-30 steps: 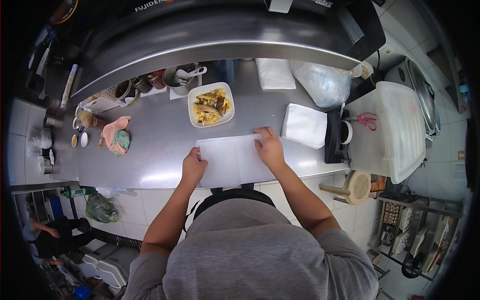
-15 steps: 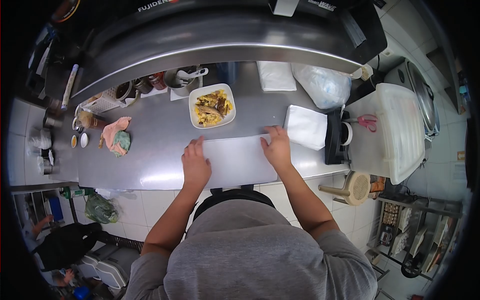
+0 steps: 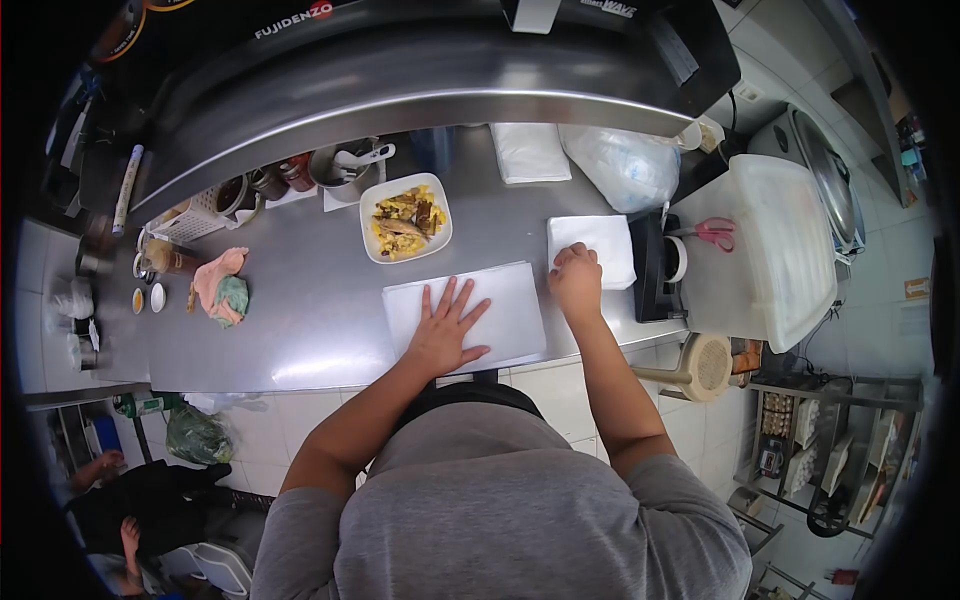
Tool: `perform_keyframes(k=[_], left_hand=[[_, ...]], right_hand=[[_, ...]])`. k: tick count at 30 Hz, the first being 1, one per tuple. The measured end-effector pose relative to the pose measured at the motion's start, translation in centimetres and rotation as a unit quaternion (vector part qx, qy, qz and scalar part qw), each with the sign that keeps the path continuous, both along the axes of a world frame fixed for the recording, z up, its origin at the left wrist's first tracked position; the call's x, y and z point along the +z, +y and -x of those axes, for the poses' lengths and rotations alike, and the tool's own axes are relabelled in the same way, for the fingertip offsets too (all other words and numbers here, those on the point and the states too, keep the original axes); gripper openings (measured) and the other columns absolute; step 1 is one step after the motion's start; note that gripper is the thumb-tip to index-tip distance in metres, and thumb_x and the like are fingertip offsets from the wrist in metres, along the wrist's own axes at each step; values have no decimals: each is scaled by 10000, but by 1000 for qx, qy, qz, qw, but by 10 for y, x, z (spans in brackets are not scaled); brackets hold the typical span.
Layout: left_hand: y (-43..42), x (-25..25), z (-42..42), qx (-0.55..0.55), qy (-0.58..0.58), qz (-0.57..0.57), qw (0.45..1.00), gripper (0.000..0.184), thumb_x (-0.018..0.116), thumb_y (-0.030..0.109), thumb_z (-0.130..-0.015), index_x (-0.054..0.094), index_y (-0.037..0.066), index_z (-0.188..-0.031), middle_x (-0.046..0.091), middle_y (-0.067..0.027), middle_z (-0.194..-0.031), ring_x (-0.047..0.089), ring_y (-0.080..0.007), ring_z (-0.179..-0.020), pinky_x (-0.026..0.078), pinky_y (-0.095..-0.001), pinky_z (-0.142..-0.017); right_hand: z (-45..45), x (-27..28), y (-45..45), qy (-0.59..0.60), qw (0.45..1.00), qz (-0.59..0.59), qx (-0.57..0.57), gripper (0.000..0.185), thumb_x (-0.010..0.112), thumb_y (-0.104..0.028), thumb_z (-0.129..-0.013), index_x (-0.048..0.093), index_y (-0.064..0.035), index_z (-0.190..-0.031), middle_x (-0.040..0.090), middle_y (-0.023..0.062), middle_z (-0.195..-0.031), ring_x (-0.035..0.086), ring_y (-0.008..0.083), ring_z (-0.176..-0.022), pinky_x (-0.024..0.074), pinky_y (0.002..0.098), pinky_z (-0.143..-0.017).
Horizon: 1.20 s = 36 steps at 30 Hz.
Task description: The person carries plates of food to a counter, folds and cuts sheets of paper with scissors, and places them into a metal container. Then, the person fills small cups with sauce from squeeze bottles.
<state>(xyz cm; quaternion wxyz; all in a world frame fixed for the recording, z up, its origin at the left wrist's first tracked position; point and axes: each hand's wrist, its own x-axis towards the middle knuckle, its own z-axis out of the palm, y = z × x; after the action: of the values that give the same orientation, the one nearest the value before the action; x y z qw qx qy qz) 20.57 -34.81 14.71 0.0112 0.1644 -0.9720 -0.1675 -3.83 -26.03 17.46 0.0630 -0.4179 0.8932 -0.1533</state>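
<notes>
Head view shows a steel counter [image 3: 300, 330] above a white tiled floor [image 3: 560, 400]. The white paper [image 3: 515, 310] lies near the counter's front edge, under the left hand [image 3: 445, 335], spread flat and gripping nothing. The right hand [image 3: 577, 285] is curled at the left side of the white stack [image 3: 617, 250]; its fingertips are hidden, so one cannot tell if it grips something. Another person [image 3: 150, 505], lower left, is partly cut off.
</notes>
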Motion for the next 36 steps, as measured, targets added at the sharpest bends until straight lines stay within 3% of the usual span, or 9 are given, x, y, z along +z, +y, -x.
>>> perform_keyframes(k=[4, 10, 22, 25, 27, 29, 31, 33, 36], left_hand=[[0, 0, 0, 1, -3, 0, 1000, 760, 570, 578, -798, 356, 203, -1423, 172, -145, -1519, 64, -357, -1416, 31, -618, -1086], [0, 2, 0, 2, -2, -4, 1000, 755, 575, 570, -798, 364, 196, -1419, 171, -145, -1520, 61, -352, -1418, 25, -610, -1090], [0, 1, -2, 4, 19, -9, 1000, 746, 592, 552, -792, 387, 179, -1405, 201, -140, -1512, 84, -341, -1417, 23, -602, -1095], [0, 3, -5, 1, 46, -15, 999, 742, 638, 491, -783, 395, 154, -1397, 252, -136, -1492, 121, -327, -1412, 36, -596, -1098], [-2, 6, -8, -5, 71, -13, 997, 737, 679, 428, -773, 403, 135, -1390, 292, -133, -1473, 172, -322, -1402, 81, -585, -1104], [-2, 9, -3, -11, 155, -109, 982, 741, 695, 369, -784, 375, 120, -1403, 318, -129, -1459, 222, -307, -1387, 147, -543, -1106], [8, 17, 2, 17, 189, -277, 942, 744, 689, 329, -808, 334, 111, -1423, 318, -125, -1462, 258, -292, -1375, 201, -500, -1104], [15, 31, 18, 82, 179, -492, 848, 744, 663, 308, -845, 278, 110, -1450, 291, -120, -1479, 278, -276, -1366, 242, -454, -1098], [12, 26, 22, 192, 228, -782, 548, 721, 573, 324, -920, 179, 93, -1477, 222, -145, -1507, 275, -252, -1369, 241, -372, -1102]], right_hand=[[-2, 3, 17, -25, 995, 94, -31, 239, 694, -84, -691, 627, 8, -901, 583, 150, -1028, 541, 345, -977, 462, 421, -823], [14, 10, 38, -118, 992, 49, 15, 202, 697, -40, -669, 619, 1, -850, 581, 158, -1004, 562, 347, -925, 471, 399, -812], [19, -15, 42, 21, 990, 98, 102, 38, 595, -40, -734, 611, -6, -742, 590, 147, -918, 566, 334, -880, 478, 391, -777], [34, -14, 42, -109, 971, 178, 113, 54, 593, -45, -737, 623, -3, -752, 599, 133, -845, 582, 305, -826, 484, 357, -747], [24, -3, 45, -198, 952, 233, 14, 58, 605, -56, -737, 629, -4, -746, 608, 110, -797, 595, 262, -773, 488, 330, -714], [9, 23, 34, -340, 903, 253, -69, 61, 620, -68, -740, 633, -9, -743, 615, 86, -769, 600, 220, -731, 490, 309, -686], [-20, 45, 25, -529, 805, 227, -143, 65, 638, -83, -747, 637, -18, -745, 621, 63, -761, 599, 179, -699, 491, 296, -663], [-46, 50, 14, -634, 741, 188, -117, 91, 653, -115, -775, 630, -27, -765, 629, 56, -784, 594, 154, -671, 485, 285, -633], [-67, 26, 0, -689, 706, 136, -88, 100, 646, -128, -808, 629, -30, -808, 623, 43, -774, 585, 140, -681, 475, 280, -621]])
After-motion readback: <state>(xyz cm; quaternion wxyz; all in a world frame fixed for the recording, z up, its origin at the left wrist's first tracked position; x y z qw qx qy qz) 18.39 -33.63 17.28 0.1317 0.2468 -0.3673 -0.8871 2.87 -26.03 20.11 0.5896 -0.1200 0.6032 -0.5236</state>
